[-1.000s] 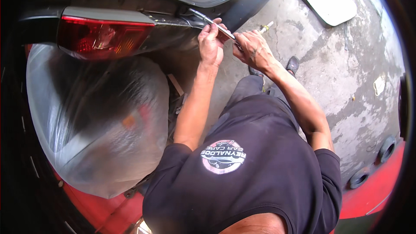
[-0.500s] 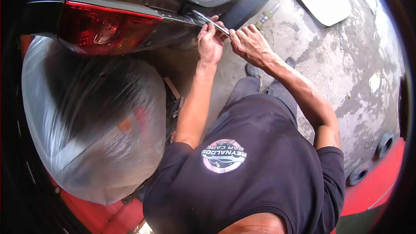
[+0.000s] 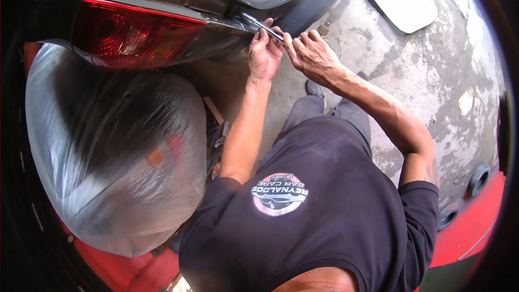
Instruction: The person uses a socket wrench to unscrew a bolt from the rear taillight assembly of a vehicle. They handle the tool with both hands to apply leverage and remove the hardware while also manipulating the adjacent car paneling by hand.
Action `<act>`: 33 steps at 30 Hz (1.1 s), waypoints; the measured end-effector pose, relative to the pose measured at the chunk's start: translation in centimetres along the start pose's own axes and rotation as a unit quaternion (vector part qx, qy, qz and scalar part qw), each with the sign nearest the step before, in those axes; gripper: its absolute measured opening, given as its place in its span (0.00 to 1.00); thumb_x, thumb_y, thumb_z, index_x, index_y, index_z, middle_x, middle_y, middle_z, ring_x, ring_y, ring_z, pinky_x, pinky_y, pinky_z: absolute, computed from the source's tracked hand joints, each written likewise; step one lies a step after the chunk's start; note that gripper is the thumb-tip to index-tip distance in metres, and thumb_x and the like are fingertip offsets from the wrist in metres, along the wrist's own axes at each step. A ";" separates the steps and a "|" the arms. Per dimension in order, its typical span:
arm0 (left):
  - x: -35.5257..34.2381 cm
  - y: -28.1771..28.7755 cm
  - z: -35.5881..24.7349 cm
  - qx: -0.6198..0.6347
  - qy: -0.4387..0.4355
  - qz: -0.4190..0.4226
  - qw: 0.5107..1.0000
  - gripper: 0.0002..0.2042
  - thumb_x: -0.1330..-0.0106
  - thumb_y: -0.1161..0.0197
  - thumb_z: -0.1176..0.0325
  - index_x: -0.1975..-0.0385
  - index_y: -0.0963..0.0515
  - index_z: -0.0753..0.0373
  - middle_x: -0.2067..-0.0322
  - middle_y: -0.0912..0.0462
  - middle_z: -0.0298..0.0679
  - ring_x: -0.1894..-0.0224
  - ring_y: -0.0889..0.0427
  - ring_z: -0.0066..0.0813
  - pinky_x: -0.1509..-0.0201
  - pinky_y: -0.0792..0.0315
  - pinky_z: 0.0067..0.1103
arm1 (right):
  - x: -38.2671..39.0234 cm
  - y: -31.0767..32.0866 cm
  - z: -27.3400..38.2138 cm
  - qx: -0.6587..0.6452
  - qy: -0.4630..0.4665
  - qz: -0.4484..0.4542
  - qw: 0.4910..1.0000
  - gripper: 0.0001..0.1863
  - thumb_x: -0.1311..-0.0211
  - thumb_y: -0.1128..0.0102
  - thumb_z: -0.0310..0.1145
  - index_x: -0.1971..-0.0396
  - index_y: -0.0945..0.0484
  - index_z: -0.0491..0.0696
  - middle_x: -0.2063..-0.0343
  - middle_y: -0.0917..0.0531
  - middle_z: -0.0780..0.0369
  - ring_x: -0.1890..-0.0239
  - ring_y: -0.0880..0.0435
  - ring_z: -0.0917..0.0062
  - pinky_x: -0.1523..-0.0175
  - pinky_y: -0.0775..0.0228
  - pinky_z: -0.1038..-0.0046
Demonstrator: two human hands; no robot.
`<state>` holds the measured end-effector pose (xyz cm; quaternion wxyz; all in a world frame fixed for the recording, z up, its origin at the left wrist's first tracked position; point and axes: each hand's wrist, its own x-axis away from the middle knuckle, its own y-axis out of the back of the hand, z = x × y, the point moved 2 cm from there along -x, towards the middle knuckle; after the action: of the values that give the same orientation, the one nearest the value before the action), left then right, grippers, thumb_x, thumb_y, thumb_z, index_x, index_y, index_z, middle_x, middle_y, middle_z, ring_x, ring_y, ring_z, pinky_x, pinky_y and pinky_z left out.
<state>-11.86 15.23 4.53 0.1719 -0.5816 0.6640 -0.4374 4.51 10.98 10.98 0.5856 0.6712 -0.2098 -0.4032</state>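
Both my hands are at a slim chrome socket extension bar [image 3: 255,22], whose thicker tip meets the edge of the vehicle body beside the red tail light [image 3: 138,32]. My left hand [image 3: 264,58] is under the bar, its fingers and thumb closed around the shaft close to the tip. Closed over the other end, my right hand [image 3: 314,58] has its knuckles up, and its fingers hide that end. The fastener or hole at the tip is too small to make out.
Left of me stands a large rounded bundle wrapped in clear plastic [image 3: 119,157]. A dark curved bumper edge [image 3: 319,5] runs past my hands. On the concrete floor lie a white panel [image 3: 403,0] and black rings [image 3: 479,179] near a red surface [image 3: 470,227].
My right elbow has swung outward to the right, and my right hand has shifted slightly left. My left hand keeps its hold near the tip, moving only a little.
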 end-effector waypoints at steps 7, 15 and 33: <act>0.2 -0.7 -0.6 -0.075 0.002 -0.029 0.997 0.17 0.22 0.49 0.63 0.40 0.30 0.65 0.55 0.18 0.46 0.54 0.17 0.34 0.48 0.22 0.31 | 0.1 -2.0 -0.4 -0.340 -0.142 -0.013 0.930 0.26 0.49 0.39 0.26 0.46 0.27 0.40 0.74 0.20 0.58 0.67 0.19 0.64 0.58 0.31 0.62; 0.5 -1.0 -0.7 -0.082 0.001 -0.047 0.995 0.17 0.23 0.48 0.64 0.40 0.29 0.66 0.55 0.18 0.49 0.54 0.16 0.41 0.48 0.21 0.36 | -0.1 -1.8 -0.6 -0.610 -0.302 -0.027 0.732 0.15 0.48 0.43 0.33 0.64 0.20 0.39 0.82 0.23 0.56 0.80 0.25 0.74 0.70 0.31 0.70; -0.1 -1.4 -1.3 -0.150 -0.021 -0.073 0.986 0.12 0.26 0.43 0.65 0.55 0.24 0.69 0.65 0.15 0.47 0.66 0.14 0.38 0.59 0.18 0.29 | 0.6 -5.3 1.2 -0.914 -0.355 -0.052 0.188 0.10 0.41 0.40 0.30 0.63 0.20 0.39 0.77 0.23 0.65 0.75 0.25 0.81 0.68 0.33 0.77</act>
<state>-11.96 15.87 6.35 0.0642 -0.6569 0.6738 -0.3321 2.91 11.04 5.80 0.6287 -0.5412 0.1560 -0.5363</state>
